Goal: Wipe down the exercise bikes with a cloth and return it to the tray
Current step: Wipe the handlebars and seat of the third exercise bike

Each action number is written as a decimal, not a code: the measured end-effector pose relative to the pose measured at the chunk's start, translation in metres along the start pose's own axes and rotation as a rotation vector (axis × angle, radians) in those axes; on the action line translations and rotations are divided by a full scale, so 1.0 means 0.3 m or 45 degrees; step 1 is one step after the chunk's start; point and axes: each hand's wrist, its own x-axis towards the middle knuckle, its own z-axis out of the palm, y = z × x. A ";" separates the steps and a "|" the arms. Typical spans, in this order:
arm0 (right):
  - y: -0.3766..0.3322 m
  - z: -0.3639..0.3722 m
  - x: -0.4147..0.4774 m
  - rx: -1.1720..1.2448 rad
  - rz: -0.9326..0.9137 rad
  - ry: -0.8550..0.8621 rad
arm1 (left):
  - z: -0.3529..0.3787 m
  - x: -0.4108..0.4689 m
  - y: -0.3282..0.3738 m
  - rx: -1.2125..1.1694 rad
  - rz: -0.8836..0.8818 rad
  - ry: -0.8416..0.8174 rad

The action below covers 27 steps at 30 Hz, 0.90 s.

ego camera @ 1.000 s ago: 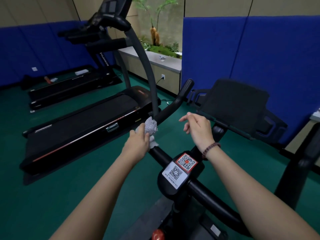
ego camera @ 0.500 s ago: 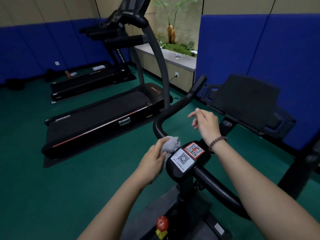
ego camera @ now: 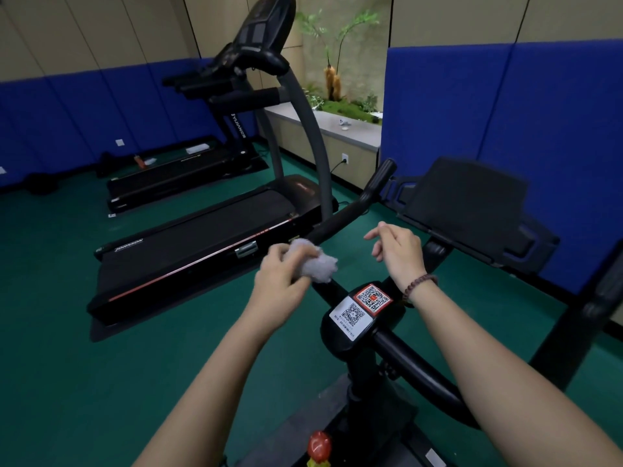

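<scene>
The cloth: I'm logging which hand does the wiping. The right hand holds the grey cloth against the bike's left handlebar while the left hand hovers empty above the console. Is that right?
The hands are swapped. In the head view the left hand holds the grey cloth against the bike's left handlebar, while the right hand, with the bead bracelet, hovers empty above the console.

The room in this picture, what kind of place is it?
Most likely a small gym or fitness room: two treadmills stand on green floor, blue padding lines the walls, and the left hand wipes an exercise bike's handlebar.
</scene>
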 end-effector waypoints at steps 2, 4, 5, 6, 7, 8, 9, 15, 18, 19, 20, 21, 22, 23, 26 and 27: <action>0.000 0.000 0.002 0.002 -0.006 -0.001 | 0.046 0.018 0.036 0.201 0.055 -0.331; 0.002 0.000 0.006 0.002 -0.011 -0.004 | 0.096 0.030 0.036 0.135 -0.011 -0.532; 0.003 -0.002 0.007 0.003 -0.013 -0.004 | 0.114 0.032 0.031 -0.023 -0.033 -0.491; 0.003 -0.004 0.010 0.009 -0.015 0.001 | 0.121 0.033 0.032 -0.205 -0.047 -0.375; 0.003 -0.005 0.014 0.019 -0.018 0.009 | 0.126 0.031 0.039 -0.364 -0.083 -0.224; 0.003 -0.007 0.017 0.030 -0.022 0.017 | 0.135 0.030 0.041 -0.451 -0.123 -0.085; 0.003 -0.006 0.021 0.039 -0.027 0.022 | 0.146 0.033 0.043 -0.431 -0.153 -0.010; -0.005 0.002 0.024 0.089 -0.047 0.012 | 0.196 0.082 0.052 -0.207 -0.435 -0.251; -0.013 0.000 0.021 0.098 -0.049 0.011 | 0.214 0.121 0.046 -0.139 -0.439 -0.116; -0.015 -0.001 0.022 0.102 -0.049 0.021 | 0.221 0.135 0.040 -0.100 -0.450 -0.062; -0.017 -0.004 0.021 0.108 -0.047 0.032 | 0.227 0.150 0.035 -0.055 -0.462 -0.013; -0.019 -0.006 0.021 0.114 -0.045 0.040 | 0.231 0.165 0.030 -0.008 -0.475 0.031; -0.021 -0.008 0.020 0.119 -0.043 0.045 | 0.232 0.181 0.025 0.037 -0.486 0.064; -0.023 -0.009 0.020 0.121 -0.041 0.046 | 0.231 0.200 0.017 0.073 -0.495 0.084; -0.027 -0.012 0.020 0.121 -0.040 0.040 | 0.218 0.264 -0.015 0.139 -0.501 0.061; -0.028 -0.012 0.021 0.125 -0.039 0.037 | 0.213 0.283 -0.028 0.178 -0.488 0.035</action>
